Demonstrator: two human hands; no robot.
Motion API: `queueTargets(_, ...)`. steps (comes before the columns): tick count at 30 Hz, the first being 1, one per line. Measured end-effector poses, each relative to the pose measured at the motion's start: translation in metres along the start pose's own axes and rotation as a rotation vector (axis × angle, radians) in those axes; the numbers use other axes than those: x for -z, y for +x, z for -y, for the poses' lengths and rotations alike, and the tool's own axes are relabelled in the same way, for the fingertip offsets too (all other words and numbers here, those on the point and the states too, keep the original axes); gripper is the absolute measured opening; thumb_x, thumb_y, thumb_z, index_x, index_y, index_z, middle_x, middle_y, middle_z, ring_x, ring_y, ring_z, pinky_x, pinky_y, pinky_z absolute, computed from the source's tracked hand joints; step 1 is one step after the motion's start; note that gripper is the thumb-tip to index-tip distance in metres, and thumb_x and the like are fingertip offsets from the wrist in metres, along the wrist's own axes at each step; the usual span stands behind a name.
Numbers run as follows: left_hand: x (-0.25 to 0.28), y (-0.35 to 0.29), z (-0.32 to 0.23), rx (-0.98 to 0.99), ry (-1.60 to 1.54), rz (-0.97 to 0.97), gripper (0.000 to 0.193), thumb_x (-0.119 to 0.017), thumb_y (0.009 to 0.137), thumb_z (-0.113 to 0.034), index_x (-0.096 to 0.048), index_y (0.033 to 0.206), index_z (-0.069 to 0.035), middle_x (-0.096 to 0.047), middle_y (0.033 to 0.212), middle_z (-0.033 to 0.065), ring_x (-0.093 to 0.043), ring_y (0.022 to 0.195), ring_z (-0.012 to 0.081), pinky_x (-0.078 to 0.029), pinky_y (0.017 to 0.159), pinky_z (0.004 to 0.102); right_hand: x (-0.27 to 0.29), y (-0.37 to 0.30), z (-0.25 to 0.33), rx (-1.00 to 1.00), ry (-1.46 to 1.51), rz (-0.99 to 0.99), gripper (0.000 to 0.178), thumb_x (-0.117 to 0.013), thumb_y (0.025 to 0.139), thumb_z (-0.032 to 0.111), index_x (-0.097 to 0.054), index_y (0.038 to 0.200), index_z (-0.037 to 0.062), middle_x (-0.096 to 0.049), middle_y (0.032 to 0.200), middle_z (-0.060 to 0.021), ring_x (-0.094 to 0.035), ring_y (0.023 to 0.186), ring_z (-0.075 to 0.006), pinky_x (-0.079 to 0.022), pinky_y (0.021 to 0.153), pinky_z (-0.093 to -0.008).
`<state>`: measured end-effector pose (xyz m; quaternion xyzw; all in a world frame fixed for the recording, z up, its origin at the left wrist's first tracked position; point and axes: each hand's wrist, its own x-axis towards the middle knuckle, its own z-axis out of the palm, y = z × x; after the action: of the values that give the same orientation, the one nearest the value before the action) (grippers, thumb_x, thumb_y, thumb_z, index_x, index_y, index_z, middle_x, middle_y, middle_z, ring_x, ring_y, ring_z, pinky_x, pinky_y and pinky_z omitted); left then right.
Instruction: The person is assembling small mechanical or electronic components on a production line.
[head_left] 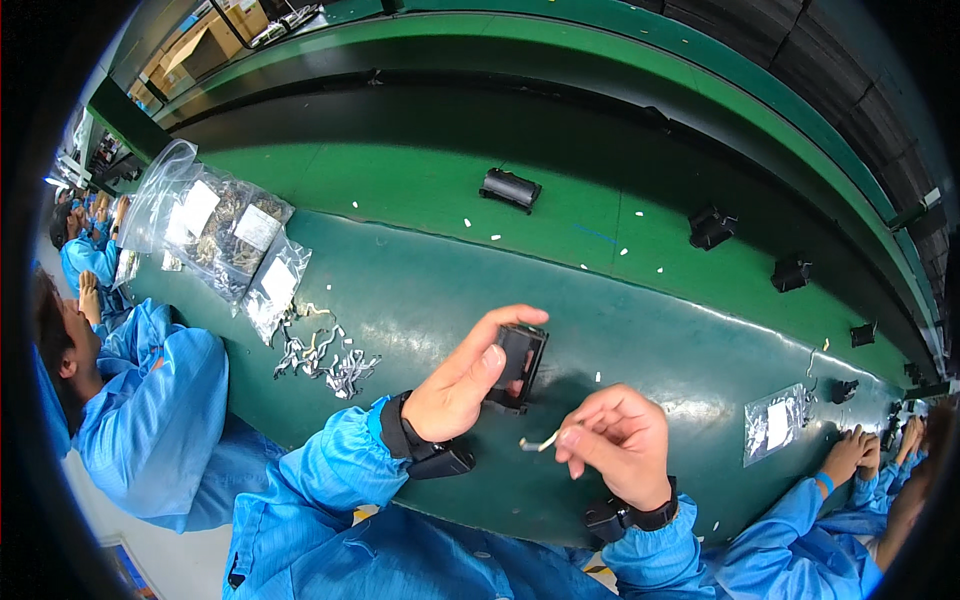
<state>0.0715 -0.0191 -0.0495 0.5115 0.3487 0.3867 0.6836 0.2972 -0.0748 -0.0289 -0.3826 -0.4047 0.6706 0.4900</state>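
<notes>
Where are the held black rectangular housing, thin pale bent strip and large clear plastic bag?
Black rectangular housing [522, 352], head view: dark face.
Thin pale bent strip [541, 446], head view: middle bend.
Large clear plastic bag [155, 207], head view: bare upper-left film.

Bright light glares off the green bench [420, 285] before me; toward the outer edges, straight lines bow.

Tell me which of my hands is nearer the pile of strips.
Left. Your left hand, holding a black part, is right of the pile of strips; your right hand, pinching one strip, is farther right.
</notes>
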Motion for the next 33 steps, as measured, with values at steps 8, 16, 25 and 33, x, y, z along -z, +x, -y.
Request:
queueTargets(8, -0.005, -0.001, -0.008, 0.006, 0.053, 0.216, 0.088, -0.041, 0.102, -0.068, -0.031, 0.158, -0.001, -0.057, 0.117, 0.0034, -0.052, 0.102, 0.0121, -0.041, 0.092, 0.0274, 0.0, -0.001, -0.001, -0.099, -0.011, -0.007, 0.017, -0.074, 0.091, -0.003, -0.063, 0.104, -0.0009, -0.071, 0.088, -0.0082, -0.067, 0.072, -0.0095, -0.054, 0.057, -0.0224)
queueTargets(16, -0.016, -0.006, -0.011, -0.004, 0.052, 0.21, 0.073, -0.045, 0.107, -0.052, -0.033, 0.158, -0.001, -0.057, 0.116, 0.0026, -0.052, 0.104, 0.0115, -0.042, 0.094, 0.0273, -0.002, -0.008, -0.012, 0.132, -0.384, -0.033, 0.017, -0.08, 0.086, -0.001, -0.069, 0.098, -0.0004, -0.073, 0.089, -0.0049, -0.068, 0.075, -0.0077, -0.055, 0.064, -0.0233)
queueTargets(25, -0.007, -0.013, -0.001, 0.055, -0.068, 0.141, 0.056, -0.045, 0.11, -0.045, -0.04, 0.15, -0.007, -0.052, 0.111, 0.0011, -0.05, 0.096, 0.0101, -0.045, 0.088, 0.0281, -0.012, 0.0, -0.014, 0.52, -0.643, -0.089, 0.02, -0.083, 0.08, -0.001, -0.072, 0.096, 0.0015, -0.073, 0.086, -0.008, -0.068, 0.072, -0.0168, -0.054, 0.06, -0.027)
queueTargets(33, -0.014, -0.007, -0.011, 0.069, -0.088, 0.173, 0.055, -0.049, 0.109, -0.042, -0.041, 0.151, -0.007, -0.054, 0.118, 0.0022, -0.052, 0.103, 0.0116, -0.045, 0.092, 0.0288, -0.006, 0.002, -0.013, 0.438, -0.476, -0.077, 0.02, -0.079, 0.084, -0.004, -0.069, 0.1, 0.0009, -0.075, 0.094, -0.0109, -0.069, 0.078, -0.0145, -0.055, 0.066, -0.0258)
